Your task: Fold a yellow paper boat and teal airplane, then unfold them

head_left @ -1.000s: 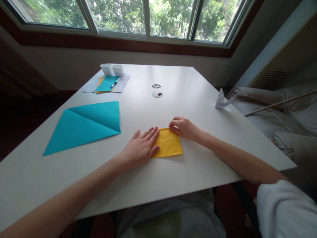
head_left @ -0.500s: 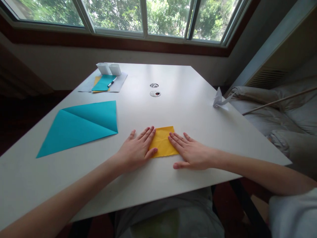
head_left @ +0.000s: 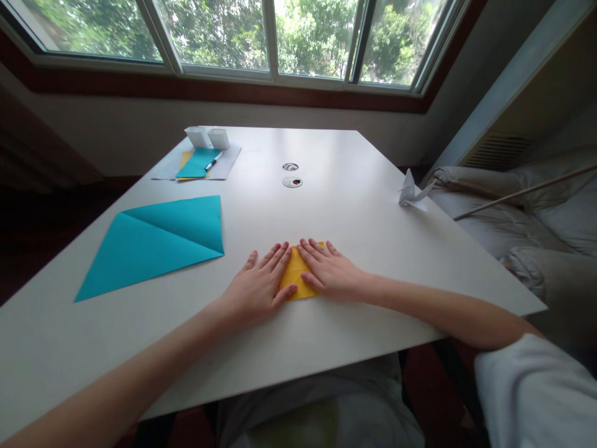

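Observation:
A small yellow sheet of paper (head_left: 296,277) lies flat on the white table, close to its front edge. My left hand (head_left: 261,280) rests flat on the paper's left part, fingers stretched out. Across the right part lies my right hand (head_left: 333,272), palm down with its fingers extended over the sheet and covering much of that side. To the left is a large turquoise folded paper (head_left: 172,239), wide on the left, with a crease line running across it; neither hand touches it.
A white paper crane (head_left: 411,193) stands near the right edge of the table (head_left: 373,336). Two round stickers (head_left: 292,182) lie mid-table. At the back left are stacked papers (head_left: 198,163), a pen (head_left: 213,162) and two white paper boxes (head_left: 218,138).
My right hand has slid leftward and slightly away from me over the yellow paper, now covering more of it. My left hand has stayed in place. The view has shifted slightly.

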The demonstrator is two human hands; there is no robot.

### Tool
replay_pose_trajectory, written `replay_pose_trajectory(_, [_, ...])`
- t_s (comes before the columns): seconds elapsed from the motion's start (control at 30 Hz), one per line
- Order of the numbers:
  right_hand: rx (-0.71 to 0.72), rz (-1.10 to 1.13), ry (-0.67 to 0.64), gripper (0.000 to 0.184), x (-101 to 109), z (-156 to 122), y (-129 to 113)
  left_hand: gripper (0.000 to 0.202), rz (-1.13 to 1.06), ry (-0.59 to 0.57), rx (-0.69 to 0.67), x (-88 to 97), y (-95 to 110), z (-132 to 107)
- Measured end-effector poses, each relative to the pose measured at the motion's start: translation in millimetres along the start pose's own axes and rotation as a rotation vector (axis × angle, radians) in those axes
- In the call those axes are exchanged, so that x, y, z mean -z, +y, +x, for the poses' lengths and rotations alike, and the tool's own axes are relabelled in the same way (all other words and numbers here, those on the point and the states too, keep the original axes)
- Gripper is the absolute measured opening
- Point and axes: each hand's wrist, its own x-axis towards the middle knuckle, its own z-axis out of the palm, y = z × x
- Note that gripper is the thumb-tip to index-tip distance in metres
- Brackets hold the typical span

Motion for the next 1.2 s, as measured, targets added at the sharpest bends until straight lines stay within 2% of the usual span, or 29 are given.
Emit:
replay_pose_trajectory(0.13, [-0.010, -0.023, -0.017, 0.068, -5, -2, 6, 0.071, -0.003, -0.023, 0.004, 1.9, -1, 0])
replay_pose_trajectory(0.37, [-0.076, -0.033, -0.058, 0.087, 5, -18, 21, 0.078, 0.008, -0.062, 0.036, 12.1, -1, 0])
replay_pose_trajectory(0.53, [-0.091, -0.032, -0.078, 0.093, 6, -21, 24, 0.078, 0.038, -0.070, 0.087, 17.4, 0, -1])
replay_pose_trajectory(0.63, [-0.121, -0.041, -0.067, 0.097, 6, -22, 25, 0.079, 0.036, -0.067, 0.137, 18.5, 1, -2])
replay_pose_trajectory(0.73, [-0.148, -0.047, -0.043, 0.102, 8, -23, 25, 0.079, 0.009, -0.063, 0.126, 19.0, -2, -2])
replay_pose_trajectory(0.8, [-0.157, -0.045, -0.010, 0.095, 9, -22, 26, 0.080, -0.006, -0.038, 0.074, 19.8, -5, 0])
replay_pose_trajectory(0.87, [-0.176, -0.030, 0.050, 0.077, 10, -19, 27, 0.077, -0.027, 0.000, 0.019, 21.3, -8, 2])
replay_pose_trajectory(0.97, [-0.154, 0.010, 0.145, 0.053, 10, -14, 28, 0.057, -0.092, 0.069, -0.022, 23.5, -8, 7])
replay_pose_trajectory(1.1, [-0.044, 0.111, 0.198, 0.041, 10, -13, 27, 0.038, -0.205, 0.164, 0.024, 23.6, -2, 13])
replay_pose_trajectory(1.2, [-0.041, 0.190, 0.213, 0.033, 12, -15, 25, 0.033, -0.304, 0.187, 0.028, 22.5, 1, 15])
